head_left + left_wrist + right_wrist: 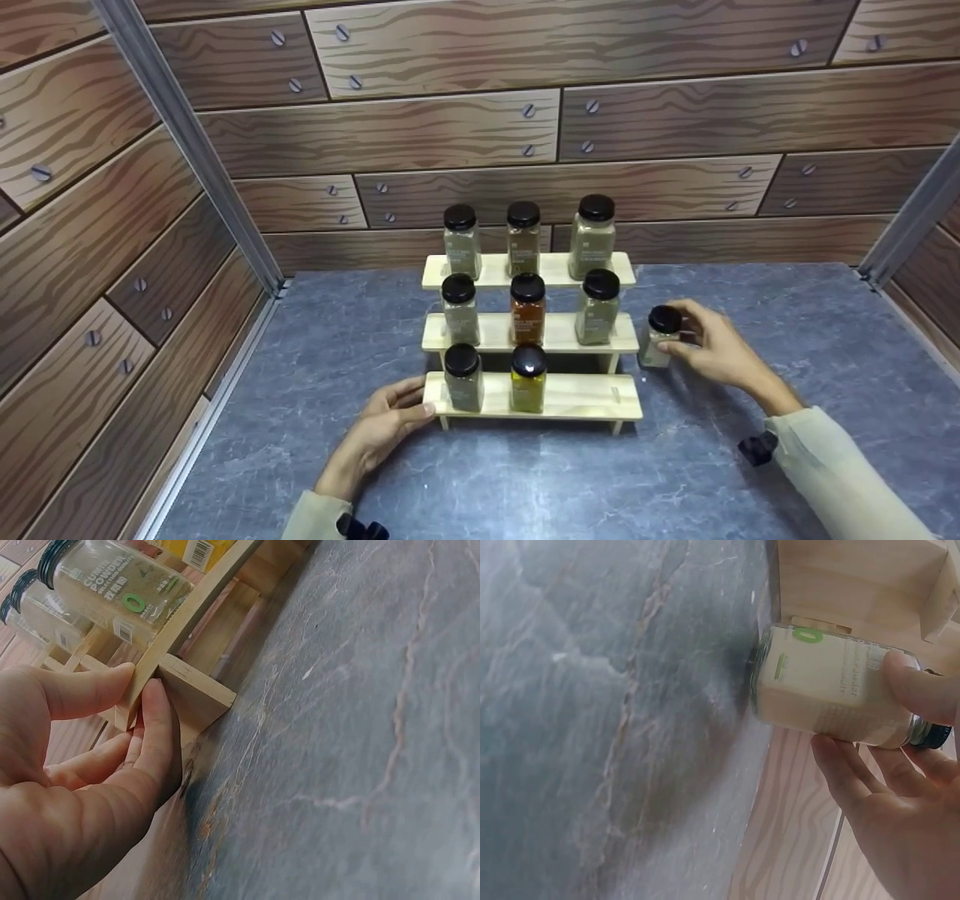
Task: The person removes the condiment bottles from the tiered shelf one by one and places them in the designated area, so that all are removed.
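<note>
We see our left hand (384,426) pinching the left end of a three-tier wooden spice rack (574,395) at its lowest shelf, thumb above and fingers below. Our right hand (712,349) is clamped on a black-capped glass spice jar (655,352) of pale powder, thumb on one side and fingers on the other. That jar is upright just to the right of the rack, level with its middle shelf; we cannot tell whether its base touches the grey marbled tabletop (300,420). On the lowest shelf stand a cumin powder jar (124,596) at the left and a yellow-filled jar (528,393) in the middle. The middle shelf carries three jars, with an orange-red spice jar (527,322) at its centre, and the top shelf carries three more.
</note>
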Motion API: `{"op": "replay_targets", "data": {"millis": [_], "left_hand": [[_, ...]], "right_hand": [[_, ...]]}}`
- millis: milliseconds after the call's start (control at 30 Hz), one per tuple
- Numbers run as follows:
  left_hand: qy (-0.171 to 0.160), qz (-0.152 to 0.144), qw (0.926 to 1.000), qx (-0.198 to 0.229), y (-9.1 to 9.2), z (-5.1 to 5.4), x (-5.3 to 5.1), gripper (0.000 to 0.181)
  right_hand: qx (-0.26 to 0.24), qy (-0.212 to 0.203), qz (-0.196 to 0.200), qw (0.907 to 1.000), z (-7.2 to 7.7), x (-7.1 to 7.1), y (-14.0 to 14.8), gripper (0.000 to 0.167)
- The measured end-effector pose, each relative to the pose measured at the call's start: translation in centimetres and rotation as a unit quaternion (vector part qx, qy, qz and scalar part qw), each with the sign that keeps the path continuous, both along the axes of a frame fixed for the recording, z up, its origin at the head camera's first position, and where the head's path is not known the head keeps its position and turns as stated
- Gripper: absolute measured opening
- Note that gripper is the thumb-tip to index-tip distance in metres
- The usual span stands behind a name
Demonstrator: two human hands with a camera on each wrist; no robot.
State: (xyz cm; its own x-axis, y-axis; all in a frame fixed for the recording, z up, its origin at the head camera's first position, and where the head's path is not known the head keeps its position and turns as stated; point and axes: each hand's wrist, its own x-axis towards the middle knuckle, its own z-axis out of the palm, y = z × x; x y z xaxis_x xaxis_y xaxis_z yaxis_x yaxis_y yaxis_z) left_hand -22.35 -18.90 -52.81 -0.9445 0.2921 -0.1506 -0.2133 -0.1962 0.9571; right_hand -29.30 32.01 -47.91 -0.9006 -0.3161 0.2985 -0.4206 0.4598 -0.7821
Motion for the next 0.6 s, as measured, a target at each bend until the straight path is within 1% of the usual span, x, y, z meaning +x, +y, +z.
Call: {"op": "replay_targets", "data": {"millis": [400, 500, 600], "left_hand": [[0.000, 0.004, 1.0000, 0.003, -0.02, 0.07, 0.11, 0.074], [0.001, 0.007, 1.0000, 0.003, 0.01, 0.07, 0.11, 0.074], [0.001, 0.004, 1.0000, 0.001, 0.00, 0.02, 0.09, 0.073]], "right_hand": [[0.008, -0.009, -0.008, 0.9999, -0.50, -0.07, 0.18, 0.054], [0.016, -0.016, -0.006, 0.9997, -0.26, 0.02, 0.25, 0.055], [0.021, -0.015, -0.003, 0.9997, 0.48, 0.31, 0.30, 0.063]]}}
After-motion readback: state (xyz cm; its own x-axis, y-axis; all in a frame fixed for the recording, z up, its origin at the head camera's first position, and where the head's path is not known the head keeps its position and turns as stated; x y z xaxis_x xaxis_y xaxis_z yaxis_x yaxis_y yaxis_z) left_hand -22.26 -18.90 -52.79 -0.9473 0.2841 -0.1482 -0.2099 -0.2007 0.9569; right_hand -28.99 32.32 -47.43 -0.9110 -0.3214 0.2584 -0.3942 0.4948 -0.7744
